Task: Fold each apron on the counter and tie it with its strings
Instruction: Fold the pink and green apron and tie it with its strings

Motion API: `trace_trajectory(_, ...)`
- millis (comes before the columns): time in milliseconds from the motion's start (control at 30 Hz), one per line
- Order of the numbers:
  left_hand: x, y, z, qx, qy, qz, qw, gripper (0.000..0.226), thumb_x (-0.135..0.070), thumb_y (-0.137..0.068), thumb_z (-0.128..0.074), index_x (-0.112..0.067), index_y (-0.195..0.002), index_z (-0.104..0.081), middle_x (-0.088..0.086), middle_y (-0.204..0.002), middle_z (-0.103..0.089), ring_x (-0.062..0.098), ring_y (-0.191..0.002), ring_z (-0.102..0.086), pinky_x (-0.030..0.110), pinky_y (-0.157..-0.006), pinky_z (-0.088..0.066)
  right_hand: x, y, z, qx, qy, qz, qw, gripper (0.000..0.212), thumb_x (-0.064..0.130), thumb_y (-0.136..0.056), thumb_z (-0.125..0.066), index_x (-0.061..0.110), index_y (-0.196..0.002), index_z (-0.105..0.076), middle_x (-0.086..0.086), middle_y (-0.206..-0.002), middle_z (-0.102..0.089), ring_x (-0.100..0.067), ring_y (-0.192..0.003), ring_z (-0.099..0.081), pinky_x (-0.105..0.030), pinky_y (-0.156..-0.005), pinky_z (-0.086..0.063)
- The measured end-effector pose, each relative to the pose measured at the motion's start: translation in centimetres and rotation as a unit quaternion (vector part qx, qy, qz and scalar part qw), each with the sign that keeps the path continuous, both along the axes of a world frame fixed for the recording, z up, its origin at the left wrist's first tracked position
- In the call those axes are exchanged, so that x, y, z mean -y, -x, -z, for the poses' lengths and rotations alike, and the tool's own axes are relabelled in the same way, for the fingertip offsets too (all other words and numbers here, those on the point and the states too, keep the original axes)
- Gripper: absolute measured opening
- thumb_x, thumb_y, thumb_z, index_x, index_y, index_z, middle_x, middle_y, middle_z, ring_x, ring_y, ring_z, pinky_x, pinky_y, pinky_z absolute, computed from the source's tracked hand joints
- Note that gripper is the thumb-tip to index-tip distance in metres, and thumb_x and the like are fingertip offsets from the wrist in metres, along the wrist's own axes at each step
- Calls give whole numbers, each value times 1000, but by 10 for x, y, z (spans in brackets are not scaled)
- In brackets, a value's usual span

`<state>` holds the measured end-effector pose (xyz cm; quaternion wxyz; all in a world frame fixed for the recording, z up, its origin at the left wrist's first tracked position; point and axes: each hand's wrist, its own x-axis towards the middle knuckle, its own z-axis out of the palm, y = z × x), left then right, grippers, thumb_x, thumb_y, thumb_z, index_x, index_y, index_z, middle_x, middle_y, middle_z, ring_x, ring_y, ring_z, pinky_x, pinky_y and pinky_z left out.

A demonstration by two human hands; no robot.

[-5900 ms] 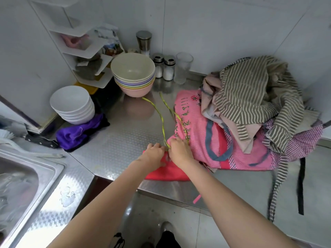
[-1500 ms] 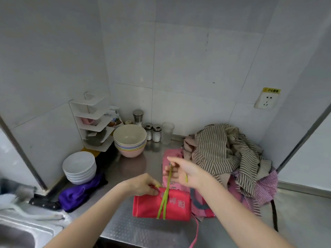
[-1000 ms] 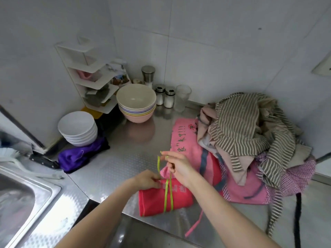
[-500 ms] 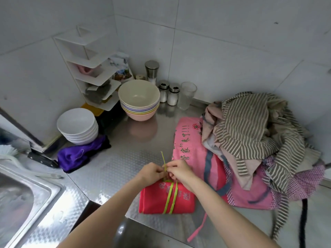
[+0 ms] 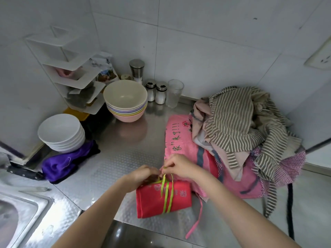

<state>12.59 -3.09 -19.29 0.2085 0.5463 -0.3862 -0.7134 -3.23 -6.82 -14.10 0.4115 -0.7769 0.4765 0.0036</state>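
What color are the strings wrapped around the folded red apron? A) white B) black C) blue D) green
D: two bands of green strings run round the folded red apron, and the left hand and right hand pinch their ends at its top edge.

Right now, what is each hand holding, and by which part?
Both the left hand and right hand pinch the green strings at the knot, on the far top edge of the folded red apron.
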Motion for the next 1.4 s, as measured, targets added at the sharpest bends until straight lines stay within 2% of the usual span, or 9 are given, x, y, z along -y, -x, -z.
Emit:
trace_trajectory(100,6,8,4,-2,-42,-32,999,33,-33,-92,-50,-19,-65,-61,-4,-63,-60,9,-60,-51,23,-69,-38,-2,-10,-3,-137,118,-102,978,20,8,-84,-57,7,-96,-73,-13,-98,-56,-30,-95,-56,-37,-82,-46)
trace_trajectory(267,13,15,0,26,-68,-60,996,27,-13,-93,-43,-17,-66,-47,2,-60,-44,11,-56,-38,22,-55,-29,-19,-19,-9,-67,159,-48,984,11,12,-85,-51,13,-78,-43,-4,-85,-39,-19,-79,-38,-32,-68,-26)
trace_trajectory(433,21,8,-11,4,-90,-61,994,31,-1,-91,-46,-12,-62,-49,2,-51,-47,11,-48,-43,23,-53,-34,-27,-7,-5,-29,217,-123,968,32,25,-87,-44,5,-81,-69,-3,-93,-48,-16,-98,-40,-38,-80,-42)
trace_trajectory(533,24,10,-15,102,-79,-86,988,32,2,-90,-47,-7,-59,-50,3,-41,-50,12,-33,-49,20,-42,-42,-38,-2,-10,40,162,-132,977,25,18,-94,-51,6,-93,-73,-5,-106,-65,-16,-108,-49,-25,-96,-36)
trace_trajectory(700,31,15,-2,132,-95,-177,971,32,3,-88,-52,-2,-56,-50,8,-40,-46,15,-27,-46,20,-38,-43,-51,9,-15,150,-63,35,986,24,7,-95,-46,-1,-83,-65,0,-63,-67,-8,-61,-61,-20,-59,-46)
trace_trajectory(1000,29,23,-8,52,-58,-189,979,34,-7,-96,-42,-9,-62,-46,2,-41,-45,7,-25,-41,11,-31,-33,-52,8,0,327,-184,318,871,27,7,-100,-39,7,-79,-57,5,-46,-35,-6,-42,-36,-18,-41,-26)
trace_trajectory(1133,20,24,-12,55,9,-68,996,35,-14,-99,-39,-13,-65,-47,-4,-45,-43,4,-32,-35,15,-36,-25,-49,-2,-1,301,-160,333,879,26,12,-99,-42,13,-79,-59,13,-43,-29,0,-38,-25,-14,-39,-18)
trace_trajectory(1267,18,15,-8,139,-1,-115,984,38,-8,-96,-43,-10,-59,-47,4,-46,-45,2,-23,-36,10,-32,-25,-54,-9,-12,255,-162,253,919,28,7,-99,-40,13,-77,-56,16,-33,-36,2,-31,-29,-8,-38,-21)
trace_trajectory(1400,15,13,-17,79,37,-132,987,36,-18,-99,-40,-12,-64,-45,-3,-46,-38,2,-27,-28,10,-32,-18,-46,-5,-13,255,-194,356,878,29,11,-100,-39,15,-77,-55,12,-41,-37,3,-27,-33,-10,-31,-24)
